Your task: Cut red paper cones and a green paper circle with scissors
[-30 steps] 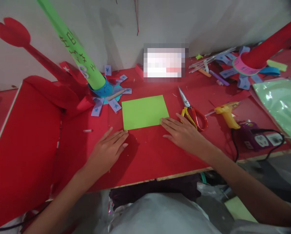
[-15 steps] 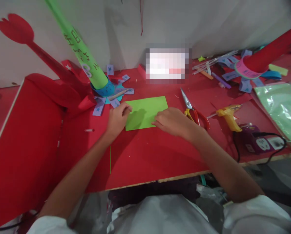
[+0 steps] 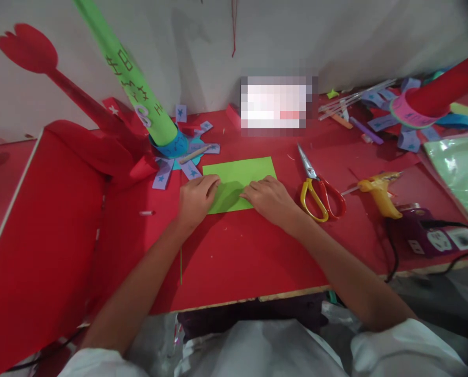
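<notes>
A light green paper rectangle lies on the red tabletop in front of me. At its left edge is my left hand, fingers curled together over the paper's side. My right hand rests on the lower right part of the sheet, its fingers bent and pressed together. The near edge of the paper shows between the two hands. Both sets of fingertips are partly hidden, and each hand seems to grip the paper by its edge. Scissors with one yellow and one red handle lie to the right of my right hand.
Red table, its front edge near my body. A green paper tube stands back left beside a red board. A yellow glue gun, purple power strip and green plastic packet lie right. A thin green strip lies nearer.
The view has shifted slightly, so the table items sit a little further right. My right hand has moved left relative to the scissors, whose handles now show fully. My left hand is slightly nearer to me.
</notes>
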`<state>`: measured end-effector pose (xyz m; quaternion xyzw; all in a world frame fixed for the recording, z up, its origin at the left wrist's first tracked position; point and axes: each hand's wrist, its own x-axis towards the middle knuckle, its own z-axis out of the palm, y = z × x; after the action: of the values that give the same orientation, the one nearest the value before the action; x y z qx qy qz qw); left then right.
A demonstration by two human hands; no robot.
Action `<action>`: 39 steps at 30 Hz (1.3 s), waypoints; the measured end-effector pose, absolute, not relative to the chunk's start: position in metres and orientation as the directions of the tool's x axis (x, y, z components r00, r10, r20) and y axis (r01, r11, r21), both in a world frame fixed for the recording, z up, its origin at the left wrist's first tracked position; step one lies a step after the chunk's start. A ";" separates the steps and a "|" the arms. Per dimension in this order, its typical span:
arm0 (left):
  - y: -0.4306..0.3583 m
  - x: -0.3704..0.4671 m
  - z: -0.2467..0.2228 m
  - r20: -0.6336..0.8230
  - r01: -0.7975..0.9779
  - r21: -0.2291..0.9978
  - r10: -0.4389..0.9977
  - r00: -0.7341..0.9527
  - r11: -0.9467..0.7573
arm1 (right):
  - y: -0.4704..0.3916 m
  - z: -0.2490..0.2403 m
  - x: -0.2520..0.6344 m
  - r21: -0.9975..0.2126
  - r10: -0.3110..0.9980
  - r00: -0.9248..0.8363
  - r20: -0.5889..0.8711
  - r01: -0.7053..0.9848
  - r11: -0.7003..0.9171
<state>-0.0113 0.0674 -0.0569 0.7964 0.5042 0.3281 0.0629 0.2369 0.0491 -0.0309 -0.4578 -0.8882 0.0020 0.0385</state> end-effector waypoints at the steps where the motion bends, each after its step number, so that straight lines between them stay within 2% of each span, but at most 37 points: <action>1: 0.069 -0.014 -0.055 0.469 0.769 0.431 0.846 0.256 -0.472 | 0.048 -0.031 0.237 -0.042 0.809 -0.580 0.093 0.810 0.585; 5: 0.077 -0.033 -0.043 0.499 0.838 0.383 0.850 0.166 -0.389 | 0.045 -0.032 0.237 -0.035 0.791 -0.598 0.129 0.795 0.606; 8: 0.084 -0.050 -0.041 0.445 0.892 0.338 0.886 0.130 -0.301 | 0.045 -0.033 0.238 -0.046 0.790 -0.601 0.122 0.792 0.609; 11: 0.089 -0.059 -0.046 0.382 0.918 0.299 0.914 0.137 -0.262 | 0.045 -0.032 0.238 -0.051 0.793 -0.600 0.107 0.793 0.607; 14: 0.090 -0.061 -0.052 0.378 0.927 0.268 0.914 0.148 -0.261 | 0.045 -0.029 0.237 -0.049 0.798 -0.598 0.082 0.797 0.602; 19: 0.088 -0.060 -0.051 0.440 0.914 0.298 0.889 0.125 -0.275 | 0.043 -0.026 0.235 -0.064 0.813 -0.581 0.046 0.810 0.583; 25: 0.091 -0.062 -0.051 0.412 0.915 0.337 0.909 0.067 -0.220 | 0.043 -0.024 0.233 -0.057 0.817 -0.576 0.013 0.816 0.576; 29: 0.090 -0.058 -0.047 0.444 0.867 0.452 0.896 -0.016 -0.209 | 0.043 -0.024 0.233 -0.078 0.820 -0.572 0.019 0.817 0.571; 34: 0.071 -0.024 -0.038 0.466 0.633 0.692 0.884 -0.025 -0.347 | 0.038 -0.026 0.232 -0.156 0.813 -0.559 0.161 0.799 0.581; 39: 0.043 0.010 -0.033 0.408 0.525 0.760 0.910 0.072 -0.382 | 0.034 -0.026 0.226 -0.238 0.822 -0.521 0.231 0.789 0.567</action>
<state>0.0099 0.0432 -0.0330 0.7000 0.5128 0.4484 0.2146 0.2261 0.0341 -0.0260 -0.4626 -0.8705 0.0517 0.1601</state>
